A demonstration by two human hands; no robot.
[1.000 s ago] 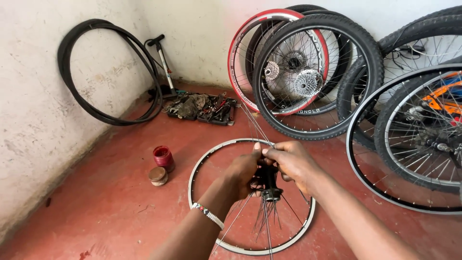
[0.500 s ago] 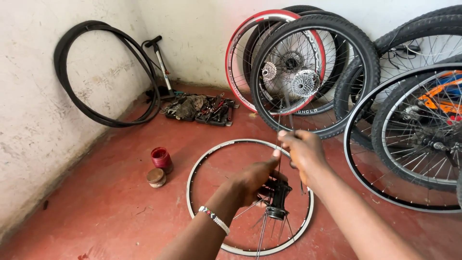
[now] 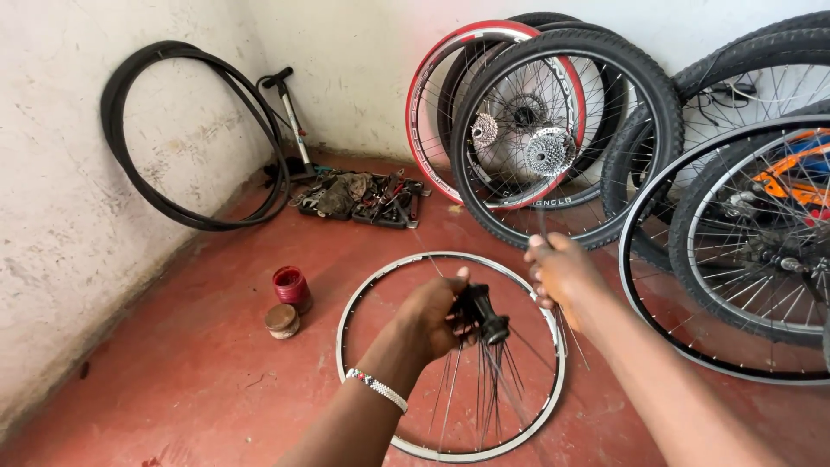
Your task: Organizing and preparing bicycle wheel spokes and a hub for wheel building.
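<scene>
My left hand [image 3: 432, 316] grips a black wheel hub [image 3: 486, 316] held above the floor, with several thin spokes [image 3: 484, 389] hanging down from it. My right hand [image 3: 562, 272] is closed on a single spoke just to the right of the hub, pinched between thumb and fingers. Below both hands a bare silver rim [image 3: 363, 294] lies flat on the red floor. A beaded bracelet [image 3: 377, 387] sits on my left wrist.
A small red pot [image 3: 291, 285] and a brown lid [image 3: 282, 319] stand left of the rim. Tools [image 3: 363, 197], a floor pump [image 3: 290, 112] and loose tyres [image 3: 156, 130] sit by the left wall. Several spoked wheels [image 3: 562, 130] lean against the back and right walls.
My right hand has moved up and to the right, away from the hub, drawing a spoke with it. My left hand has tilted the hub; the hanging spokes swing lower.
</scene>
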